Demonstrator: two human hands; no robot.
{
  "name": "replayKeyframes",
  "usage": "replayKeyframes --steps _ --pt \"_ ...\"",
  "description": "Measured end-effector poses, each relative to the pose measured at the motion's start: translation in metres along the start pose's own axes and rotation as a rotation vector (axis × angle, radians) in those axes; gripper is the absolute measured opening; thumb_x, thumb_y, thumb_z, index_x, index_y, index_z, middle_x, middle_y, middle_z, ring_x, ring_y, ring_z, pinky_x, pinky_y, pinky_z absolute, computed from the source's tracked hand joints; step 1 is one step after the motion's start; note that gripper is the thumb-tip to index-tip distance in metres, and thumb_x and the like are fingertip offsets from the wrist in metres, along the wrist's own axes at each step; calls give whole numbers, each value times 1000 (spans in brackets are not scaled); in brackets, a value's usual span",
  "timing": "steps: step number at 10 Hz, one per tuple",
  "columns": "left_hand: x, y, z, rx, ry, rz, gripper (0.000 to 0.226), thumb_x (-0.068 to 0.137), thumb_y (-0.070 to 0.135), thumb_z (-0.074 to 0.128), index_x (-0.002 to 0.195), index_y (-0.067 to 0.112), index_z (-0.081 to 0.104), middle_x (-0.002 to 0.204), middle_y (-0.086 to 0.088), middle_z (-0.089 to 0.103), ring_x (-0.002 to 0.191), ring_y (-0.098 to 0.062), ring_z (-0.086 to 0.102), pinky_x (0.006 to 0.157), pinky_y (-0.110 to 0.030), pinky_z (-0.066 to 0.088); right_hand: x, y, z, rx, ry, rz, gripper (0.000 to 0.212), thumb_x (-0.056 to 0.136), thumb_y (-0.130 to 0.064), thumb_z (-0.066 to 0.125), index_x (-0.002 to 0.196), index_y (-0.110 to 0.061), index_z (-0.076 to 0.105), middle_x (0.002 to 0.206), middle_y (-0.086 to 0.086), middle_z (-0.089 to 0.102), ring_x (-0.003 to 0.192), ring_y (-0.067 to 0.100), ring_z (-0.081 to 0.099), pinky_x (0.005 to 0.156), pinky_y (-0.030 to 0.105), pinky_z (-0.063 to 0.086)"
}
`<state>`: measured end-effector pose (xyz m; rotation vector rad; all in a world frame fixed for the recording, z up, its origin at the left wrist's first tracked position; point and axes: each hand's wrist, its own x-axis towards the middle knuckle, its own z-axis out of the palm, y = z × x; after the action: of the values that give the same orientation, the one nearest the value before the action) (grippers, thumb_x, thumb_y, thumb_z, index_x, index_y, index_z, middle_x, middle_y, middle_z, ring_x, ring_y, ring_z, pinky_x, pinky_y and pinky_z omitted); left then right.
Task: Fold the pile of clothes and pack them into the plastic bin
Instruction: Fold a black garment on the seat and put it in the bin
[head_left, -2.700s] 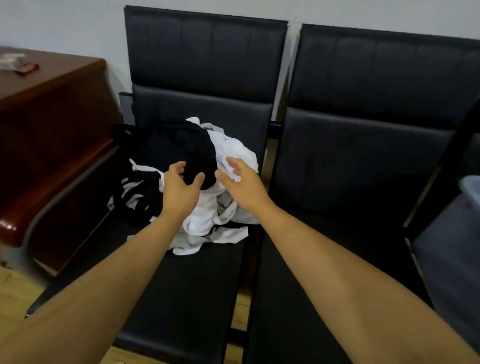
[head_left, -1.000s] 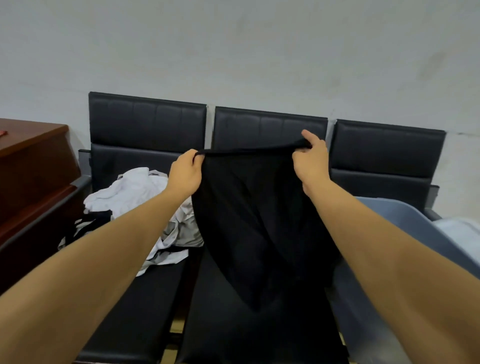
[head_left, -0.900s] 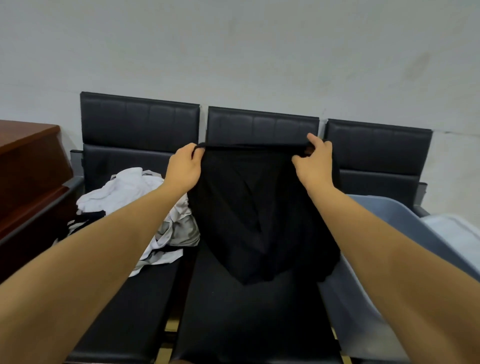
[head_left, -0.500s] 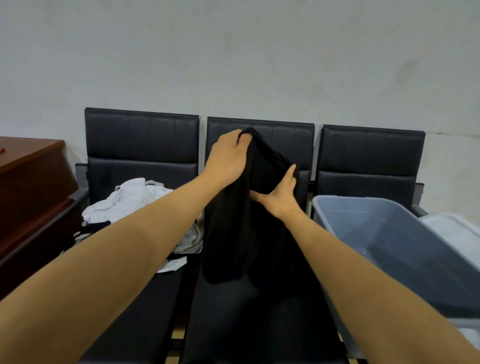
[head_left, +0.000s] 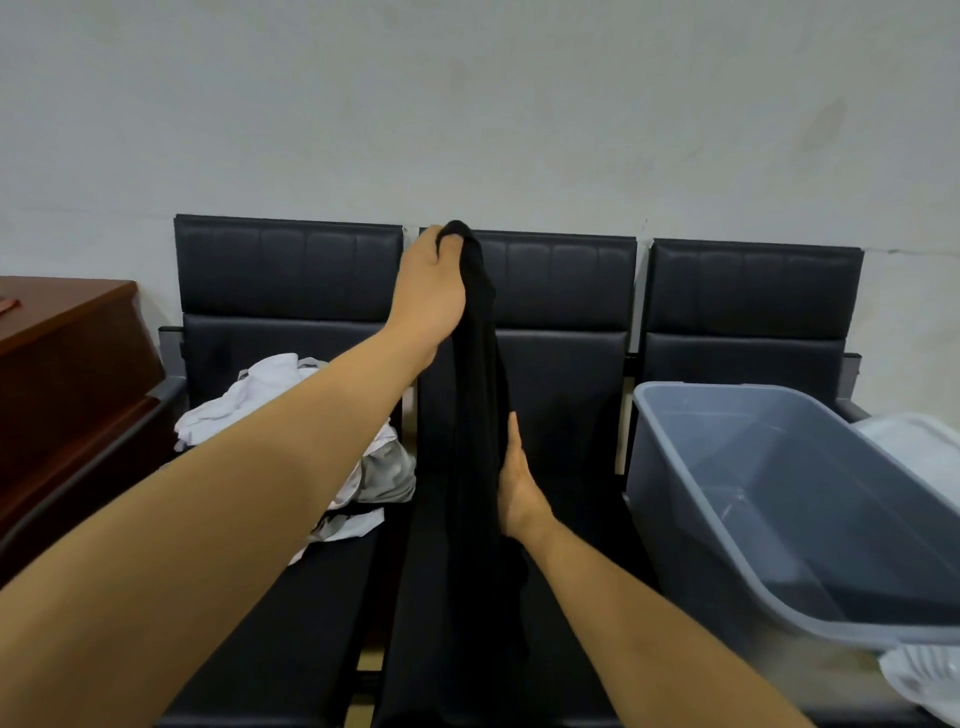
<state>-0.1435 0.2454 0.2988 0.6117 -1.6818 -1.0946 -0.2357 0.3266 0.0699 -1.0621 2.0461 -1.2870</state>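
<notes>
Left hand (head_left: 428, 296) grips limp black garment (head_left: 475, 415); right hand (head_left: 517, 488) flat against it.

Left hand (head_left: 428, 291) grips the top of a black garment (head_left: 475, 415) hanging over the middle chair seat (head_left: 566, 415). Right hand (head_left: 517, 488) touches its side. Grey plastic bin (head_left: 691, 467) stands right; clothes pile (head_left: 260, 395) lies left.

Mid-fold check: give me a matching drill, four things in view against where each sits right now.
Things:
1. black garment
2. plastic bin
3. pile of clothes
4. wooden desk

Places:
A. far left, beside the row of chairs
B. on the left chair seat
C. hanging over the middle chair, top bunched in the left hand, right hand flat against it lower down
D. tilted on the right chair, nothing inside

Pairs: 1-C, 2-D, 3-B, 4-A
</notes>
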Motion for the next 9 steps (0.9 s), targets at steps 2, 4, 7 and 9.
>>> replayKeyframes --steps 2,4,7,9 --pt "17 -15 -29 60 107 13 26 107 22 37 104 12 61 88 5 59 75 -3 54 57 -8 42 -13 29 -31 -374 53 432 33 95 -14 53 127 -13 62 128 13 63 111 31 62 97 40 54" --pt "27 -59 -81 176 249 -91 25 106 19 38 103 9 61 88 1 58 74 -6 52 68 -24 42 13 31 -100 -224 374 549 36 95 -11 53 130 -3 58 122 22 61 106 41 62 89 52 58" --pt "35 -104 -155 42 528 -410 27 104 15 39 120 7 60 120 -15 59 99 -35 59 69 -42 60 20 11 -174 -403 598 446 20 94 -3 53 112 1 60 112 23 63 103 43 60 81 44 49" --pt "37 -113 -186 141 503 -456 25 105 10 43 125 5 57 123 -16 59 105 -38 58 82 -50 60 21 0 -195 -220 724 431 26 95 -3 49 119 3 54 109 24 62 97 43 60 73 42 45"
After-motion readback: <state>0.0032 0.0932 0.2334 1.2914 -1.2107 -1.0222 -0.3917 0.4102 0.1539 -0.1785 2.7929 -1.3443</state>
